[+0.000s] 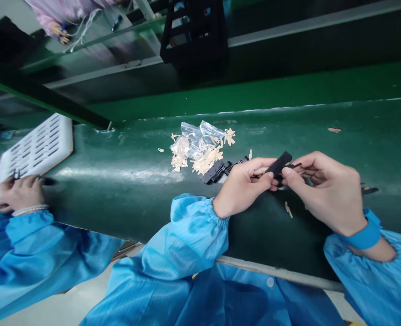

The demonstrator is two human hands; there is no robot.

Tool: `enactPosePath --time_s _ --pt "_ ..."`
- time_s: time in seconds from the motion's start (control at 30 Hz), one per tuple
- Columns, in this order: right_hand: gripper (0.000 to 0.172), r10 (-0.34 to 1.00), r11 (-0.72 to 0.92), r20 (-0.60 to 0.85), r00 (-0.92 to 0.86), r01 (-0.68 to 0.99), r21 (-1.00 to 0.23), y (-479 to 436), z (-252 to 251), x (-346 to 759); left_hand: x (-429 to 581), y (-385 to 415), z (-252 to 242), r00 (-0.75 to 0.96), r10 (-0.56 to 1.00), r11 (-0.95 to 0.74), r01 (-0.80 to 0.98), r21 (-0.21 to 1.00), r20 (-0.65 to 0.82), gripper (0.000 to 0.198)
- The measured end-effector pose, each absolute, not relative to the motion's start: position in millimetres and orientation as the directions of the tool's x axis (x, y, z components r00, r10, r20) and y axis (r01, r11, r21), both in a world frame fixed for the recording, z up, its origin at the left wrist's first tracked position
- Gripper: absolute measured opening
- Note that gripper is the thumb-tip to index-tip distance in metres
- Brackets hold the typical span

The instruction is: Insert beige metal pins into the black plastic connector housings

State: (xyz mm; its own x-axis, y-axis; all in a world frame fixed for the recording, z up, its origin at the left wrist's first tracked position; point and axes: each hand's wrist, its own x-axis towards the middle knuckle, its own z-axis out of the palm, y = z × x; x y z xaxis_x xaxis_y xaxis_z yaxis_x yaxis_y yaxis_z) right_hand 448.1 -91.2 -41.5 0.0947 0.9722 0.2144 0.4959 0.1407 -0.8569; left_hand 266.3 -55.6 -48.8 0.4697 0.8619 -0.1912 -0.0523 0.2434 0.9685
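Observation:
My left hand (243,183) is closed round a black rectangular plastic part (279,165), which tilts up to the right. Close against it, my right hand (326,190) pinches a small thin dark piece (294,165) between thumb and forefinger. Whether the two pieces touch is hidden by my fingers. Several similar black parts (214,173) lie on the green bench just left of my left hand. Beyond them is a pile of small cream-coloured flat pieces (207,159) with clear plastic bags (195,138). One loose cream piece (288,209) lies below my hands.
At the left, a co-worker's hands (22,194) are by a white slotted tray (39,145). A green post (51,93) rises from the bench (126,190). A black crate (195,36) stands at the back. Another person's hand (59,32) shows at upper left. A dark piece (369,190) lies right.

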Motion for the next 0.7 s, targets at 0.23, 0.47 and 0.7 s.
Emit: enactPosePath --time_s 0.23,0.47,0.7 --pt "0.01 0.979 0.108 0.171 0.108 0.435 -0.894 -93.1 -43.6 449.3 266.6 -55.6 -49.8 0.467 0.863 0.24 -0.048 0.97 -0.191 0.033" --pt "0.01 0.976 0.123 0.191 0.105 0.46 -0.879 -92.5 -43.4 448.3 266.4 -55.9 -49.6 0.467 0.863 0.244 -0.052 0.968 -0.192 0.033" --pt "0.01 0.974 0.134 0.207 0.097 0.491 -0.861 -92.2 -42.0 448.2 267.0 -55.8 -49.3 0.465 0.864 0.248 -0.059 0.967 -0.193 0.033"
